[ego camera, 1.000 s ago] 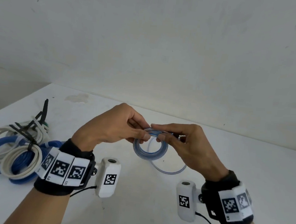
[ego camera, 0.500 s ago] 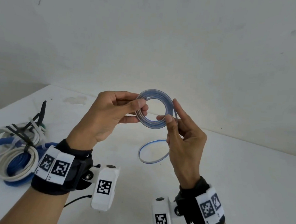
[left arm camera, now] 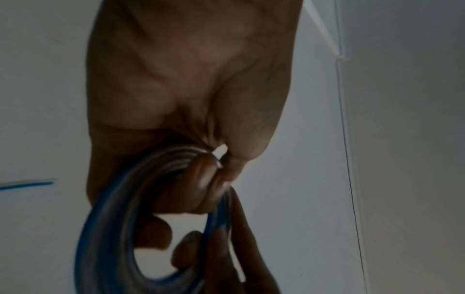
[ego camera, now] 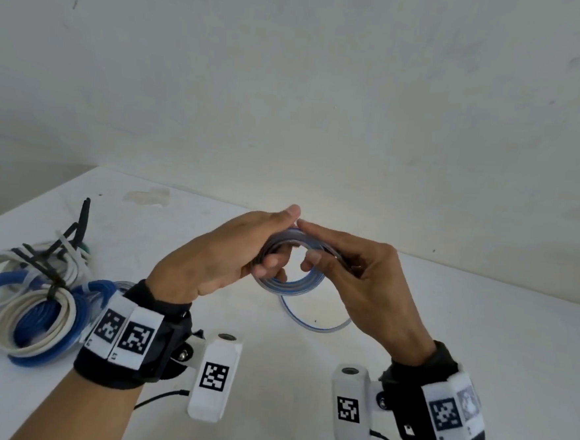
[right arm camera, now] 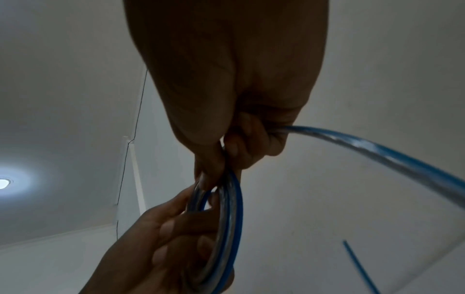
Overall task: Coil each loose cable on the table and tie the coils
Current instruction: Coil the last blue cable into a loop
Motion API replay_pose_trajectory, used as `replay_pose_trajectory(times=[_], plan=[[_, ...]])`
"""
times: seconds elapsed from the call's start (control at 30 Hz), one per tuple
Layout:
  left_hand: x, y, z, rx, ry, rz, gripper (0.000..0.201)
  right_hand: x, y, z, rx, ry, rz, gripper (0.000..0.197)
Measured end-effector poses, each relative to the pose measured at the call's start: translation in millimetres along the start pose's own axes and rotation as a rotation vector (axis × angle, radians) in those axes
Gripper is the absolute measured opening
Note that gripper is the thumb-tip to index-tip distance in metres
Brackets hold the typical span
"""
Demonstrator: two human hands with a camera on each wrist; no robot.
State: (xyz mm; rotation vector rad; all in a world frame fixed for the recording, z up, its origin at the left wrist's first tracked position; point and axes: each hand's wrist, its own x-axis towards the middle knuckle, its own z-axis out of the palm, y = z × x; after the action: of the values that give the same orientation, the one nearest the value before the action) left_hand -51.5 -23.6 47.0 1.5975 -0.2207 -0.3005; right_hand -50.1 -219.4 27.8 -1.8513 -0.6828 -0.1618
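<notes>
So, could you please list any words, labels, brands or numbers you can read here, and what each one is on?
No readable text in any view.
Wristbands and wrist cameras: black-and-white square code markers only, no letters or digits.
Cable held by both hands: no print visible.

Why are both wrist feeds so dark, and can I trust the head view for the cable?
Both wrist views are backlit, so the left hand and right hand read as silhouettes, with the coil motion-smeared; the head view is evenly lit, coil sharp enough.
</notes>
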Motion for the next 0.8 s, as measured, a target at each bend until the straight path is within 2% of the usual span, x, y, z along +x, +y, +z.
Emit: replay_pose_trajectory(times=[0.1,0.23,0.3,0.4,0.5,0.6,0.7,0.8], plan=[[-1.7,3.7,2.2,0.068,-0.01,-0.063,0.058,-1.1,-3.3,-4.1,-0.006,-0.036,-0.003,0.035],[-3.9,8.2,6.1,-0.048,0.021,-0.047,0.052,-1.0,-7.9,-0.4,0.042,-0.008,-0.021,0.034],[-3.3,9.3,5.4,-0.119,0.049,-0.014,0.051,-0.7,-10.2,4.8,0.102,0.069,-0.031,0.031],[-1.9,14.2,-0.7,-0.343,0.123,0.049,0.05,-0.9,-10.6,15.4,0.255,0.258,-0.022,0.026],[-1.6,18.6,-1.9,-0.535,0.177,0.136,0.049,-2.0,-13.2,34.0,0.304,0.337,-0.025,0.034],[2.2,15.7,8.8,-0.585,0.188,0.175,0.048,-3.2,-14.1,44.3,0.358,0.42,-0.056,0.041],[4.3,12.5,9.4,-0.474,0.187,0.143,0.044,-0.5,-11.8,27.3,0.281,0.382,-0.048,0.039],[0.5,10.8,-2.7,-0.292,0.103,0.045,0.048,1.3,-10.6,-0.2,0.169,0.171,-0.025,0.036]])
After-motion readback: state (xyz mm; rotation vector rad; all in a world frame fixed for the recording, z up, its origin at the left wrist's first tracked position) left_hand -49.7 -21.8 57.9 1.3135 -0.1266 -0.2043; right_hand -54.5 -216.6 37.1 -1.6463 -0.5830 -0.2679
